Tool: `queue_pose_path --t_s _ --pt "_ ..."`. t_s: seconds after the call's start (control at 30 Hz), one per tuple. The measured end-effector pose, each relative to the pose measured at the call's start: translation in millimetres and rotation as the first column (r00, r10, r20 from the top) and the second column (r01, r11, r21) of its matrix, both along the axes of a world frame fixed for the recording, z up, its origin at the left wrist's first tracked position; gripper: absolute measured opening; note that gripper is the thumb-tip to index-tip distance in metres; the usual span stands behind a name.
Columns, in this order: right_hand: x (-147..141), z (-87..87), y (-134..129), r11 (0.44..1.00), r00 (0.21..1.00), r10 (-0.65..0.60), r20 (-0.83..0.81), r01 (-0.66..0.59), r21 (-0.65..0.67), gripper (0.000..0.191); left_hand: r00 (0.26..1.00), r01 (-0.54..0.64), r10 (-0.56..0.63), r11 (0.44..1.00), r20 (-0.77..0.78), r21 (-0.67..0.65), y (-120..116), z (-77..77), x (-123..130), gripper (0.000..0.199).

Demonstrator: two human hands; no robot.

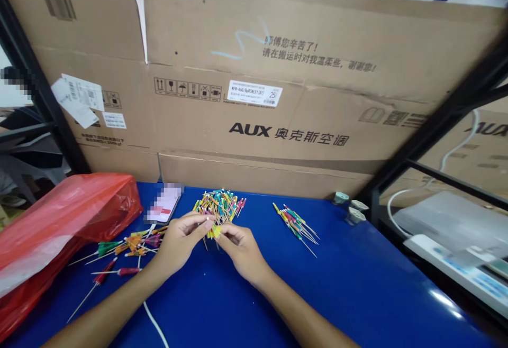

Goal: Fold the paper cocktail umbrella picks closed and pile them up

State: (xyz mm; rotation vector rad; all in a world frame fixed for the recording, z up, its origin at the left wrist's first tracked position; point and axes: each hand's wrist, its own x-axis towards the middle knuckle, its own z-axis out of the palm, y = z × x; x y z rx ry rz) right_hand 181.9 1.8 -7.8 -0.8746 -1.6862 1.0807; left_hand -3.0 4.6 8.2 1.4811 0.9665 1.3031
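Observation:
Between my two hands is a yellow paper cocktail umbrella [215,231], partly folded, its stick mostly hidden by fingers. My left hand [180,237] pinches it near its white tip. From the other side, my right hand [241,245] grips its paper edge with thumb and fingers closed. Just beyond the hands lies a dense heap of folded cocktail umbrellas [222,204] in mixed colours. Looser umbrellas [135,242] in orange, green and pink lie beside my left forearm, with red ones [105,272] nearer me. A smaller bunch of closed umbrellas [296,223] rests to the right.
A red plastic bag [107,200] covers the table's left side. Behind the loose umbrellas lies a phone [164,203], and a white cable [153,316] runs under my left arm. Small greenish-grey objects [356,211] stand at the back right. A cardboard panel [238,163] borders the blue table [357,279].

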Motion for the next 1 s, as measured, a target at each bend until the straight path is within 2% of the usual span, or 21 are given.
queue_pose_path --t_s 0.23,0.43,0.5,0.57,0.73,0.87,1.0 --pt "-1.8 1.9 -7.0 0.995 0.978 -0.011 0.21 -0.009 0.094 0.026 0.999 0.006 -0.002 0.995 0.034 -0.097 2.0 -5.0 0.8 0.028" --pt "3.3 17.4 -10.1 0.98 0.961 0.016 0.277 -0.07 0.186 0.028 0.972 0.234 -0.231 0.964 0.041 -0.123 3.7 -6.9 -0.6 0.023" --pt "3.2 20.4 -11.1 0.976 0.955 0.019 0.295 -0.082 0.203 0.03 0.963 0.27 -0.269 0.956 0.018 -0.112 4.0 -7.2 -1.4 0.023" --pt "2.9 21.9 -11.4 0.972 0.947 0.023 0.319 -0.095 0.215 0.03 0.967 0.252 -0.255 0.962 -0.018 -0.103 5.0 -8.2 -2.0 0.024" --pt "14.9 29.1 -8.3 0.952 0.892 -0.005 0.453 -0.134 0.276 0.024 0.993 0.109 -0.11 0.994 -0.051 -0.023 8.2 -12.8 -2.2 0.027" --pt "37.7 40.4 -6.2 0.91 0.782 -0.095 0.616 -0.183 0.373 0.018 0.995 0.086 -0.091 0.988 -0.031 -0.131 8.1 -16.0 -3.0 0.029" --pt "46.9 39.7 -5.3 0.878 0.699 -0.065 0.712 -0.3 0.374 0.017 0.996 0.065 -0.074 0.987 -0.058 -0.145 8.2 -17.5 -4.3 0.027"
